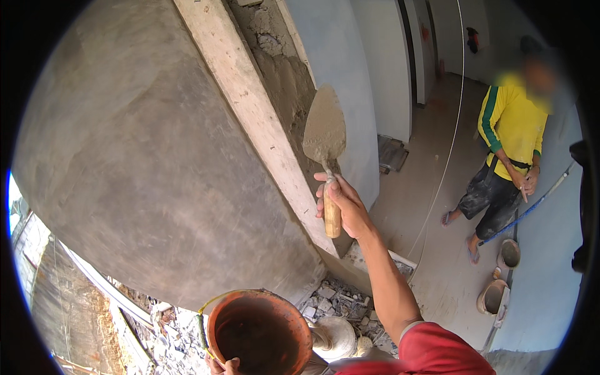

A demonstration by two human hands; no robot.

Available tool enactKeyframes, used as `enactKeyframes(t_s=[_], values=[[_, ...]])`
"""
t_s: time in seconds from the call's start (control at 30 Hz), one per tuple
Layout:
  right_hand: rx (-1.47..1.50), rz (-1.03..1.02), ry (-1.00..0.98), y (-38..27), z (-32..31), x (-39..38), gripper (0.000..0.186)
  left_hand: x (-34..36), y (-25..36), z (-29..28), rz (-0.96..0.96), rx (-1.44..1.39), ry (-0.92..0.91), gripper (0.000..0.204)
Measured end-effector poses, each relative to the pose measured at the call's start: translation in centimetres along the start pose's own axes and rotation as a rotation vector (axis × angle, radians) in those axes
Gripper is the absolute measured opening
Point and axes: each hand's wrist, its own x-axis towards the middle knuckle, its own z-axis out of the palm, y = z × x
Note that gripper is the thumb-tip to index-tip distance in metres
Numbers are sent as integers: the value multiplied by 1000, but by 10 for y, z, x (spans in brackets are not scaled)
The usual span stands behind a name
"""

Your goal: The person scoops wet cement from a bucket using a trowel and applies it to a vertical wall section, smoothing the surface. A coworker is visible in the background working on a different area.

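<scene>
My right hand (347, 205) is wrapped round the wooden handle of a trowel (325, 128), its blade pointing up and coated with grey mortar. The blade is in front of a strip of rough wet mortar (281, 81) on the wall end, between a pale wooden board (250, 112) and the light blue wall. Whether the blade touches the mortar I cannot tell. At the lower edge, my left hand (224, 366) grips the rim of an orange bucket (302, 325), partly cut off by the picture's edge. Dark shadow fills the bucket's inside, so its contents are hard to make out.
A broad grey plastered wall (137, 156) fills the left. Broken rubble (340, 301) lies below it. On the right a person in a yellow shirt (517, 125) stands in a passage, near two buckets (482, 304) on the floor. A thin white cord (461, 94) hangs down the passage.
</scene>
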Motion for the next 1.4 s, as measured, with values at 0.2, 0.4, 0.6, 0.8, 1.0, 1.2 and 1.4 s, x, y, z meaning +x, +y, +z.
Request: enactKeyframes(t_s=[0.2,0.4,0.6,0.8,1.0,1.2,1.4], values=[[-280,166,260,10,15,-5,42,4,0,7,56,1,22,57],[-304,-105,112,1,24,15,43,5,0,5,0,7,0,61],[-304,70,208,31,30,1,44,-5,1,1,-33,82,23,65],[-113,226,68,65,15,-63,48,-4,-10,-2,38,-14,26,63],[153,148,138,47,5,-41,50,-12,-8,-9,11,-5,8,53],[-208,-17,220,20,11,-2,47,-22,-14,-16,71,-22,38,51],[-206,69,268,59,-6,-23,45,-34,-16,-27,31,17,47,52]])
